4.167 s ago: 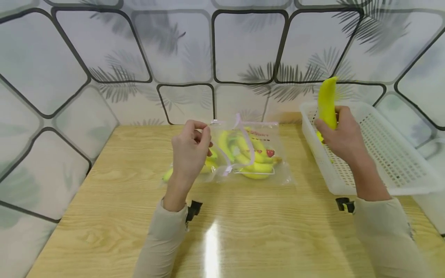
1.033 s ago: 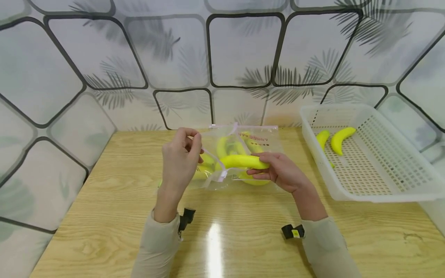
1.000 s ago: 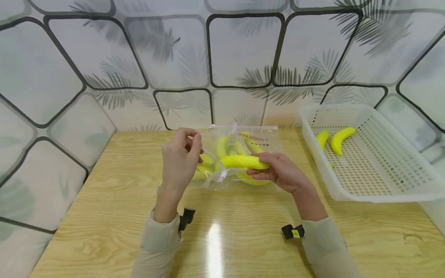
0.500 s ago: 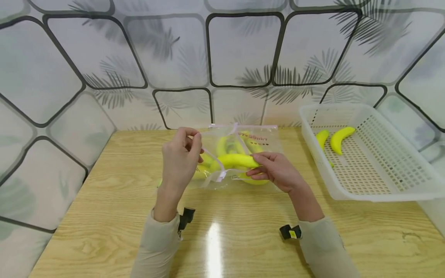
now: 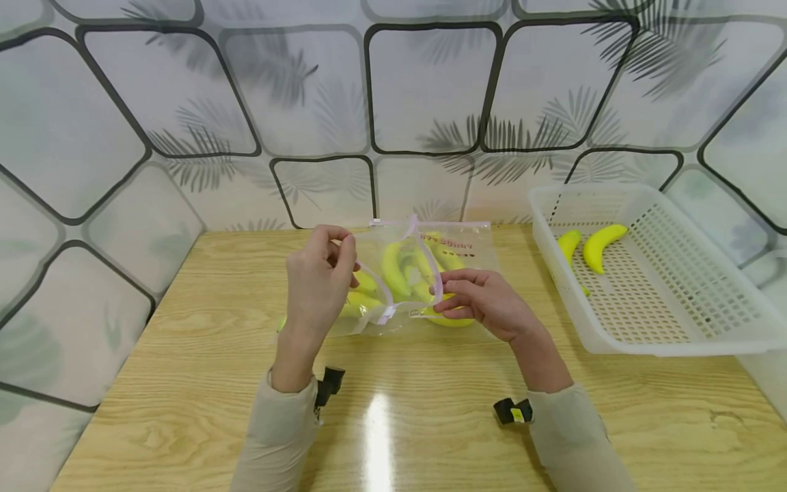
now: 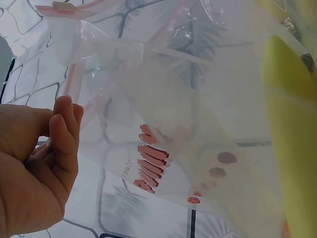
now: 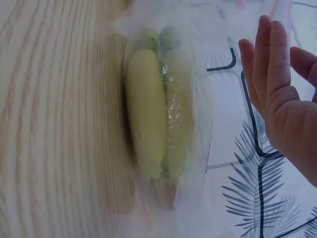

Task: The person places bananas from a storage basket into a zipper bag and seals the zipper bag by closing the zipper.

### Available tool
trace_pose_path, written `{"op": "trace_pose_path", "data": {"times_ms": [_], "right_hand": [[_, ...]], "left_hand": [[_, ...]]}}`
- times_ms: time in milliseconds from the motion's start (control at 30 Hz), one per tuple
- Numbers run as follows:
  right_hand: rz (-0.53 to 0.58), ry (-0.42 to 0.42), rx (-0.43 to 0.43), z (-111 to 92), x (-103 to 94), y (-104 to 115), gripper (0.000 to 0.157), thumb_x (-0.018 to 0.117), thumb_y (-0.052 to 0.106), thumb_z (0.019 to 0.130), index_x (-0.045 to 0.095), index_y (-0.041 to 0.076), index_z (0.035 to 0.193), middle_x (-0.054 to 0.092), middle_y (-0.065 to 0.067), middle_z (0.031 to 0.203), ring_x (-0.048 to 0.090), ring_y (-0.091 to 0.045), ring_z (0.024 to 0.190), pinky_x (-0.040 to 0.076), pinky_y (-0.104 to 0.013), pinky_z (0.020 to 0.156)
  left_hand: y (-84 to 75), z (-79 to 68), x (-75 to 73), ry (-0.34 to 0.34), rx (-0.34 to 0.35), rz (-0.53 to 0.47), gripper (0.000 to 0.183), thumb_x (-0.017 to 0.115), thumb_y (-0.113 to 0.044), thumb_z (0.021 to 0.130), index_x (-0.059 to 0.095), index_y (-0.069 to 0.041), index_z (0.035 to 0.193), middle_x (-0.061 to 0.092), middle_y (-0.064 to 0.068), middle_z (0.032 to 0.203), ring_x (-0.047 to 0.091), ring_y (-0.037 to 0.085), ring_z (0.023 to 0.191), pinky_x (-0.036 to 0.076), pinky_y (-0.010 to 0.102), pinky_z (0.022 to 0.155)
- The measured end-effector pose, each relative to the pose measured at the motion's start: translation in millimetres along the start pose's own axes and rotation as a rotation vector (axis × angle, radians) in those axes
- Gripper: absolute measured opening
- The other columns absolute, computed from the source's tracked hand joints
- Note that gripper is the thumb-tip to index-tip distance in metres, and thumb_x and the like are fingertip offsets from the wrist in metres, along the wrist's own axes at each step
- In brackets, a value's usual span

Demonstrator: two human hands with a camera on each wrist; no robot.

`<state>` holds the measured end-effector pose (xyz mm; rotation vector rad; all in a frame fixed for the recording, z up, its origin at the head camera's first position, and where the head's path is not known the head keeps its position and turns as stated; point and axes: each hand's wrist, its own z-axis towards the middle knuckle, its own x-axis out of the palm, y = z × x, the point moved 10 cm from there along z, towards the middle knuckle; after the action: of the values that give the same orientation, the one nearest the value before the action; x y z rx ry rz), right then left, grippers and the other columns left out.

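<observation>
My left hand (image 5: 322,277) pinches the edge of a clear zip bag (image 6: 163,109), holding its mouth up. Bananas (image 5: 363,301) lie inside, seen through the plastic; in the left wrist view one banana (image 6: 292,144) shows large at the right. The mouth, edged with a pink zip strip (image 5: 438,277), gapes toward my right hand (image 5: 482,301). That hand holds no banana; its fingers are fairly straight, the fingertips right at the strip. In the right wrist view the thumb stands apart from the fingers (image 7: 272,64).
Behind the mouth lies another clear printed bag (image 5: 482,239), with bananas (image 5: 396,266) in it. A white perforated basket (image 5: 676,273) stands at the right, with bananas (image 5: 604,247) at its left side. The wooden table (image 5: 246,424) meets a patterned wall (image 5: 320,184).
My right hand carried a banana from the basket leftward to the bag's mouth. The banana has left its fingers, passing into the bag. My left hand has kept its hold.
</observation>
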<state>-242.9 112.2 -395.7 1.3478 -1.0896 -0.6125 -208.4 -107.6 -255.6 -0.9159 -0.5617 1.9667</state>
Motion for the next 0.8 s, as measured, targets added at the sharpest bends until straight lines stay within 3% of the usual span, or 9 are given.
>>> {"op": "trace_pose_path", "data": {"times_ms": [333, 633, 800], "right_hand": [[-0.016, 0.000, 0.015, -1.9, 4.1, 1.7, 0.041, 0.051, 0.004, 0.101, 0.044, -0.022, 0.132, 0.068, -0.018, 0.108, 0.074, -0.018, 0.081, 0.061, -0.031, 0.075], [-0.155, 0.039, 0.043, -1.6, 12.0, -0.8, 0.046, 0.047, 0.010, 0.103, 0.039, -0.018, 0.138, 0.057, -0.027, 0.126, 0.072, -0.021, 0.091, 0.059, -0.040, 0.084], [-0.173, 0.049, 0.048, -2.0, 12.4, -1.8, 0.045, 0.044, 0.010, 0.105, 0.038, -0.018, 0.139, 0.051, -0.032, 0.132, 0.072, -0.020, 0.092, 0.059, -0.041, 0.086]], "left_hand": [[-2.1, -0.1, -3.5, -0.034, 0.021, 0.004, 0.011, 0.056, -0.003, 0.098, 0.063, 0.005, 0.097, 0.065, 0.011, 0.061, 0.059, 0.017, 0.042, 0.042, 0.013, 0.038], [-2.2, 0.6, -3.6, -0.056, 0.024, -0.014, 0.010, 0.056, -0.001, 0.097, 0.062, 0.006, 0.095, 0.066, 0.012, 0.059, 0.060, 0.019, 0.041, 0.043, 0.014, 0.039], [-2.2, 0.6, -3.0, -0.053, 0.037, -0.017, 0.009, 0.056, -0.001, 0.097, 0.062, 0.006, 0.096, 0.065, 0.012, 0.059, 0.060, 0.018, 0.041, 0.044, 0.015, 0.039]]}}
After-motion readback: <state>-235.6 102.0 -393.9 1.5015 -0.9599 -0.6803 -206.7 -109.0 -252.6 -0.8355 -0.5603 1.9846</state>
